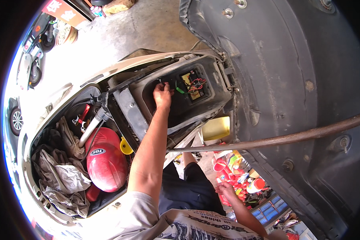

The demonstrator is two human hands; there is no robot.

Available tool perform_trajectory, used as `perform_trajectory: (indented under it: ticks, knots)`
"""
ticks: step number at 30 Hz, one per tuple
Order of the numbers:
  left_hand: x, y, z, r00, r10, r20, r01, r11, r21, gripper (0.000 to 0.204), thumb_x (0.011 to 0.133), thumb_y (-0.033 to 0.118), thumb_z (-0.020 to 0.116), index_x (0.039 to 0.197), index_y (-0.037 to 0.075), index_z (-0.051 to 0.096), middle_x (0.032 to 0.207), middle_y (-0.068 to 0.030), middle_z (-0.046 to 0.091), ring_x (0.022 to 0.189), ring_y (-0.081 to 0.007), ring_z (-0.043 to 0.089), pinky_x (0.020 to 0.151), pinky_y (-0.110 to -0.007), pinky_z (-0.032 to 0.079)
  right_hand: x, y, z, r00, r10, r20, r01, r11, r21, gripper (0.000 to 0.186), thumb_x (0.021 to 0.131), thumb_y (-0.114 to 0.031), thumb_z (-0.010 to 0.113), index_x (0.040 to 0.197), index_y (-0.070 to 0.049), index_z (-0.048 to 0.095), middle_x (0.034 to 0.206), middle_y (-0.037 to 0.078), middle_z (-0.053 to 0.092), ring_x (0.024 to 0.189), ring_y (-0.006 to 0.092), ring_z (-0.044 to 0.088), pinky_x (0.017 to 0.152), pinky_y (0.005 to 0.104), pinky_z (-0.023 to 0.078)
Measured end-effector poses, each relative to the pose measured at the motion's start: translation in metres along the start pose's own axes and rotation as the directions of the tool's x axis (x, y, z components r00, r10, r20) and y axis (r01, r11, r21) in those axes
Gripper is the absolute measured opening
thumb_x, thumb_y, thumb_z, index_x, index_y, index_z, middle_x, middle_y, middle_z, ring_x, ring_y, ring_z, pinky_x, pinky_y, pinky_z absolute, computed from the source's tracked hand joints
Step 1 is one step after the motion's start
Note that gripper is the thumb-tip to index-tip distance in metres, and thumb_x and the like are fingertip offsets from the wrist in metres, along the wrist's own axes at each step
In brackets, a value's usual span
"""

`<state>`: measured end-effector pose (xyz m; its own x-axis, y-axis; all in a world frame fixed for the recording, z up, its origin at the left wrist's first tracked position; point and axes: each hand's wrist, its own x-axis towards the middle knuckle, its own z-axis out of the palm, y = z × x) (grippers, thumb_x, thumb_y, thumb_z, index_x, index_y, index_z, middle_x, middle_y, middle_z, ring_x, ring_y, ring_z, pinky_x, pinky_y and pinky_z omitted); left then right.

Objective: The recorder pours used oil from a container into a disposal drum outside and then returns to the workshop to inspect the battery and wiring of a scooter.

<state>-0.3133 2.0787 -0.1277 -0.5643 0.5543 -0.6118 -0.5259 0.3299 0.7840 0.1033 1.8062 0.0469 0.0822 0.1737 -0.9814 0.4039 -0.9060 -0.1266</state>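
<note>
My left hand [162, 94] reaches into the dark storage box [147, 95] of a scooter, its fingers pinched at the box's inner wall on something too small to make out. Just right of it are a green piece [180, 89], red and black wires [196, 83] and a yellowish part [195, 94] in a recess. My right hand [227, 190] is low on the right, away from the scooter's box, its fingers curled; what they hold, if anything, is unclear.
The raised black seat [276, 68] fills the right, crossed by a wooden pole [292, 134]. A red helmet [108, 168], cloths [64, 180] and yellow funnel [126, 147] lie left. Beyond are a yellow tray [215, 129], red containers [256, 185] and parked scooters [35, 76].
</note>
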Motion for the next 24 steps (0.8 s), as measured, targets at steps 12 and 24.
perform_trajectory:
  ticks: [12, 24]
  knots:
    - [-0.009, 0.016, 0.009, 0.962, -0.227, 0.149, 0.168, 0.929, 0.330, 0.025, 0.088, 0.018, 0.054, 0.103, -0.002, 0.056, 0.078, -0.0089, 0.064, 0.064, -0.0160, 0.064, 0.050, -0.027, 0.050, -0.006, -0.017, 0.007, 1.000, -0.004, -0.026, 0.003, 1.000, -0.015, 0.017, 0.091, -0.005, 0.044, 0.102, -0.002, 0.056, 0.092, 0.011, 0.065, 0.077, 0.0173, 0.064, 0.067, 0.0280, 0.050]
    - [0.002, -0.005, 0.011, 0.980, -0.152, 0.127, 0.129, 0.976, 0.174, 0.016, 0.093, 0.016, 0.049, 0.100, 0.006, 0.058, 0.080, -0.0057, 0.065, 0.065, -0.0138, 0.064, 0.055, -0.026, 0.049, -0.002, -0.014, 0.008, 1.000, -0.024, -0.008, 0.024, 1.000, 0.007, 0.017, 0.091, -0.006, 0.043, 0.101, -0.002, 0.056, 0.092, 0.011, 0.065, 0.077, 0.0169, 0.064, 0.068, 0.0276, 0.050]
